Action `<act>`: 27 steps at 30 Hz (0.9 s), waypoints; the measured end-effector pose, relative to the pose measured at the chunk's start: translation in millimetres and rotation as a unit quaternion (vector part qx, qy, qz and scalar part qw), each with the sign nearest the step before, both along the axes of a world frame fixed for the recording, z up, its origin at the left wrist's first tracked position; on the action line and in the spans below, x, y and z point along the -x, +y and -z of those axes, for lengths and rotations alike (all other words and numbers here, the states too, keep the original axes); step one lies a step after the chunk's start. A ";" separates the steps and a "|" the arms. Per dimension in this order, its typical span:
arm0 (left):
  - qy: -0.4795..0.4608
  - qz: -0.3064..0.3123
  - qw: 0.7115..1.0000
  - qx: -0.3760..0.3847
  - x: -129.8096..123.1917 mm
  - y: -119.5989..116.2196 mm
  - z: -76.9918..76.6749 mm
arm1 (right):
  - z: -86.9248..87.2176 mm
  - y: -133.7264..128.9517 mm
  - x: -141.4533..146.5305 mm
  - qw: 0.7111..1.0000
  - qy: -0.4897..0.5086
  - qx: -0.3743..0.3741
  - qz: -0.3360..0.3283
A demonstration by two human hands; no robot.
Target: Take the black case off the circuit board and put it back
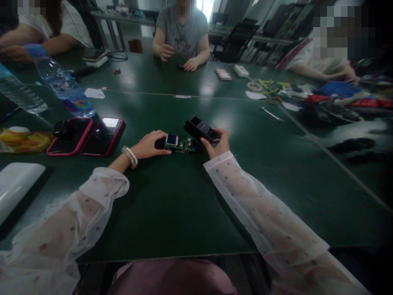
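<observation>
My left hand grips the left end of a green circuit board with a small screen on it, low over the dark green table. In my right hand is a black plastic casing, held tilted by its right end. Its face has a rectangular window and several small openings. The casing's left end is above and just right of the board; whether the two touch I cannot tell. Fingers of both hands are partly hidden behind what they hold.
Two phones in red cases lie left, before a water bottle. A white box-like object sits at the left edge. Right are a metal wrench-like tool and piled cables. Other people sit around, one person opposite.
</observation>
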State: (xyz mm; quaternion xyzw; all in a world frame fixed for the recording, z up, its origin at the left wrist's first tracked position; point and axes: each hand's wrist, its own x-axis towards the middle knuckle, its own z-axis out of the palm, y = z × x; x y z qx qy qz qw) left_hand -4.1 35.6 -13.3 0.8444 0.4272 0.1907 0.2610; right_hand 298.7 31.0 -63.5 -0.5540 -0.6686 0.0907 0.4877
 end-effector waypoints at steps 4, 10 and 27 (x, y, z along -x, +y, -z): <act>-0.002 0.005 1.000 0.000 0.8 0.5 0.4 | 6.2 2.9 -2.6 1.000 -0.015 0.002 0.009; -0.006 0.010 1.000 -0.011 1.5 1.2 2.8 | 10.4 5.5 -6.3 0.999 -0.030 0.032 0.026; -0.003 0.008 1.000 -0.008 0.8 -0.2 0.6 | 0.4 -0.4 -3.6 0.997 -0.066 0.042 0.007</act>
